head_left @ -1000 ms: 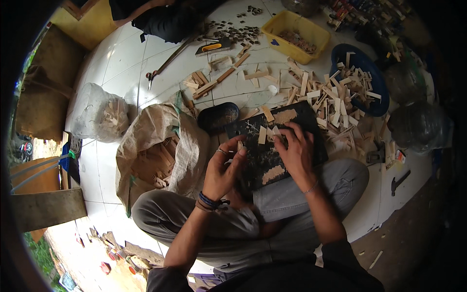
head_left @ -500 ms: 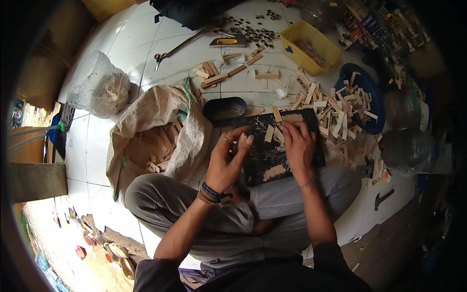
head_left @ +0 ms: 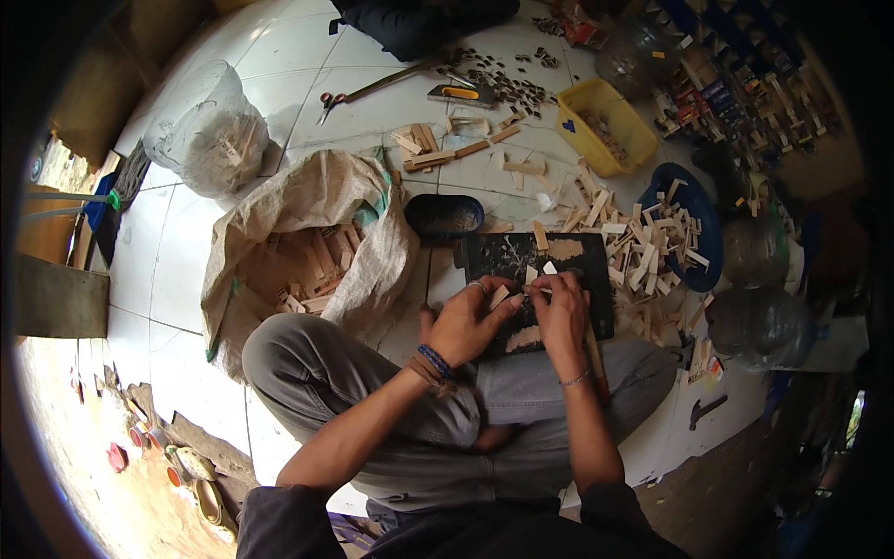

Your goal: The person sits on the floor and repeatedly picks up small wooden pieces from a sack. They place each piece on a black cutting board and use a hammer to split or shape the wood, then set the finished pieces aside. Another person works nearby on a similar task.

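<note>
Sitting cross-legged at the bottom of the frame, a person holds both hands over a black board [head_left: 596, 320] at the centre. I see the left hand [head_left: 464, 323] pinching a wood slip [head_left: 500, 297] between thumb and forefinger. The right hand [head_left: 561, 320] is just beside it, fingertips bunched near two pale slips [head_left: 549, 268]; whether it grips one, I can't tell. A sack [head_left: 270, 200] stands centre left, a slip pile [head_left: 641, 265] lies right of centre.

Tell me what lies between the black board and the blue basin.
In the head view, loose pale wooden pieces lie between black board and blue basin.
</note>
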Available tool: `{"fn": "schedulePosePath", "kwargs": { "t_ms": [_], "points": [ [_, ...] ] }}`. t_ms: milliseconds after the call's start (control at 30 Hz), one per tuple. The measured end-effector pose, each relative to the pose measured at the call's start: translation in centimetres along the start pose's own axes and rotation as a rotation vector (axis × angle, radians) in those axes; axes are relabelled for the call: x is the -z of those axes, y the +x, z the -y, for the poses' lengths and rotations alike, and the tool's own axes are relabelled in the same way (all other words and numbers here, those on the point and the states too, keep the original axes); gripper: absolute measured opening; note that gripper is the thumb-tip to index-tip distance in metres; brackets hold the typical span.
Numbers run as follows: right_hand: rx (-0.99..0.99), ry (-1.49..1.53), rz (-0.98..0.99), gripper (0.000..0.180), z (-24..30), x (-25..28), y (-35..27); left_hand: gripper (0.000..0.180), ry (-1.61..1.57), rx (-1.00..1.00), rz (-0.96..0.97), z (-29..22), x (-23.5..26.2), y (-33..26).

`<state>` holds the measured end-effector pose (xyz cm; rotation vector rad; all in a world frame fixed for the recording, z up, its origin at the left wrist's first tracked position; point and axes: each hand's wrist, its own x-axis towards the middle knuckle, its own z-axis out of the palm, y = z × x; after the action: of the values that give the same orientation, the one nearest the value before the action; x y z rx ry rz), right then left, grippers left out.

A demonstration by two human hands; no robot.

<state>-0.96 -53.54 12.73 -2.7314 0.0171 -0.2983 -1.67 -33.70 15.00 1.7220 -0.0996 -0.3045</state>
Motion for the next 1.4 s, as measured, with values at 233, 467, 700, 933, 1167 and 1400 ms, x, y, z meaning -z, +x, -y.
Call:
{"fn": "schedulePosePath", "kwargs": {
  "t_ms": [233, 467, 700, 933, 1167, 1400],
  "points": [
    [-0.053, 0.342, -0.121, 0.02, -0.3, 1.1, 1.4, 0.04, 0.136, -0.002, 0.019, 0.2, -0.7, -0.7],
    [-0.357, 0.491, 0.08, 0.035, 0.3, 1.1, 2.4, 0.041, 0.25, -0.023, 0.004, -0.1, -0.6, -0.1],
    [-0.503, 0.936, 0.338, 0.026, 1.8, 2.3, 1.5, 0.041, 0.264, -0.097, -0.035, 0.0, -0.6, 0.0],
    [0.141, 0.082, 0.079, 0.023, -0.6, 2.8, 1.4, 0.033, -0.146, -0.018, -0.076, 1.7, -0.3, 1.3],
    [0.17, 0.175, 0.087, 0.016, -1.6, 2.4, 1.0, 0.028, -0.461, 0.081, -0.014, 1.9, 0.4, 1.3],
    [0.096, 0.629, 0.415, 0.016, -0.5, 5.0, 2.1, 0.023, -0.182, -0.07, -0.031, 0.9, 0.6, 1.0]
  ]
}}
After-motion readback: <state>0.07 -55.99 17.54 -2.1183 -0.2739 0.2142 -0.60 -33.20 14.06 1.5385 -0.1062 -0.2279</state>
